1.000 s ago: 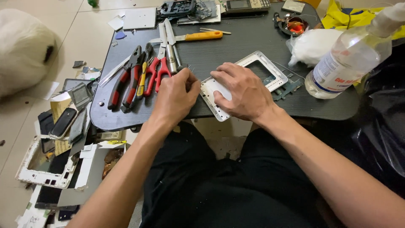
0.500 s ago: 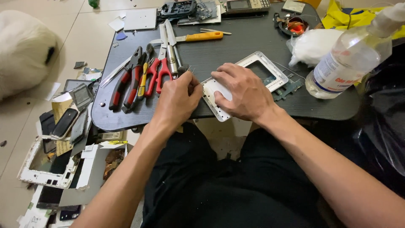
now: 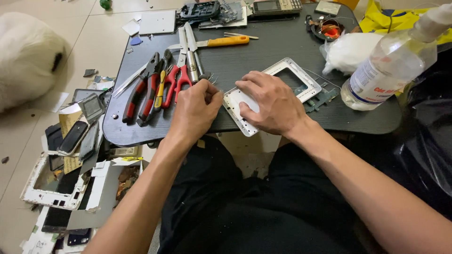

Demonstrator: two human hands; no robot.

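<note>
Pressing white frame at table edge, right hand flat, left hand pinching tweezers.

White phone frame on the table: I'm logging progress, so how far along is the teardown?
Done: the white frame lies stripped, its window open, with a loose circuit board beside it. In hand: the right hand presses the frame down; the left hand pinches a thin metal tool by the pliers. Left: what remains inside is hidden under the right hand.
</note>
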